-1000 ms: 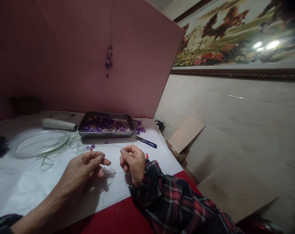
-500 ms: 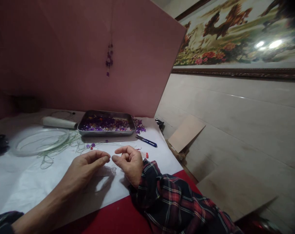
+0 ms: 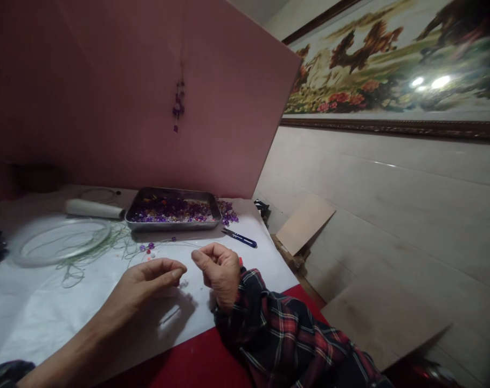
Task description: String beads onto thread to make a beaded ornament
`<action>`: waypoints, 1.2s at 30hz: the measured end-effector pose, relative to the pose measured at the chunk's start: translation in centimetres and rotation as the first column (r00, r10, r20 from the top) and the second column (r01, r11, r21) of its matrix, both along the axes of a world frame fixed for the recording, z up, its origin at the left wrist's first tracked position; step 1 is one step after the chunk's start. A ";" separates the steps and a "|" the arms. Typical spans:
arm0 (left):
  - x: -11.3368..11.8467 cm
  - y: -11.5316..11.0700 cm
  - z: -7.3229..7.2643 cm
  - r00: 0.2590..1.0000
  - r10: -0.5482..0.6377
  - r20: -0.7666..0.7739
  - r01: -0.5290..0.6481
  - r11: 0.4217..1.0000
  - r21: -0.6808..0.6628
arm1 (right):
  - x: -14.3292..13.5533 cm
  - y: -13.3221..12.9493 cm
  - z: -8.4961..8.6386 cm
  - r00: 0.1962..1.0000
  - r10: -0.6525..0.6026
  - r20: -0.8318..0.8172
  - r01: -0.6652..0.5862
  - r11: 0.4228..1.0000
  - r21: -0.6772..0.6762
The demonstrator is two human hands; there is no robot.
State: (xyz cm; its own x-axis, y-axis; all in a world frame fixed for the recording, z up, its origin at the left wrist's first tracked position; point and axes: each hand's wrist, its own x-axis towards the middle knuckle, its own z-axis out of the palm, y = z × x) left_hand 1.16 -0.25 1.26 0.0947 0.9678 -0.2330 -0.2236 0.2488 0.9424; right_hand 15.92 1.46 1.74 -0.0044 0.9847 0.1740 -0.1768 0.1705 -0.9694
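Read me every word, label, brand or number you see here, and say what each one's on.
None: no readable text anywhere.
Framed picture, metal tray, blue snips: no lettering I can make out.
Red item by the right hand: mostly hidden; can't tell.

- Bench (image 3: 196,364): red at the near edge, white sheet (image 3: 34,318) over the rest
- Tray (image 3: 174,226), towards the back
- Bead heap (image 3: 229,212), just beside its right end
- Snips (image 3: 241,238), near its front right corner
- Cone (image 3: 93,208), on its side, left
- Pale ring (image 3: 20,253), green thread (image 3: 73,276) tangled about it
- Loose beads (image 3: 149,246), before the tray
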 end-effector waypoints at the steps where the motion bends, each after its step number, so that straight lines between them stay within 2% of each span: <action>1: 0.0 0.0 0.1 1.000 -0.012 0.013 0.013 1.000 -0.010 | 0.0 0.1 0.1 0.998 0.016 -0.057 -0.019 0.999 -0.041; 7: 0.7 -0.6 0.8 0.975 -0.020 0.220 0.021 1.000 -0.004 | 0.0 0.3 0.2 0.937 0.084 -0.340 -0.155 0.970 -0.187; 12: 0.8 -0.7 0.8 0.969 -0.018 0.246 0.036 0.997 -0.070 | 0.0 0.4 0.1 0.899 0.035 -0.436 -0.159 0.955 -0.251; 20: 0.6 -0.4 0.5 0.963 0.033 0.267 -0.009 0.996 -0.089 | -0.1 0.4 0.1 0.885 -0.018 -0.464 -0.126 0.952 -0.278; 29: 0.7 -0.5 1.0 0.963 0.104 0.247 -0.075 0.989 -0.123 | 0.0 0.2 -0.2 0.883 0.040 -0.467 -0.168 0.957 -0.237; 33: 0.8 -0.5 1.1 0.964 0.122 0.237 -0.096 0.988 -0.120 | -0.2 0.1 -0.3 0.899 0.024 -0.437 -0.143 0.960 -0.242; 36: 0.7 -0.5 1.1 0.961 0.163 0.225 -0.133 0.981 -0.140 | -0.7 0.0 -0.5 0.917 0.035 -0.397 -0.122 0.973 -0.194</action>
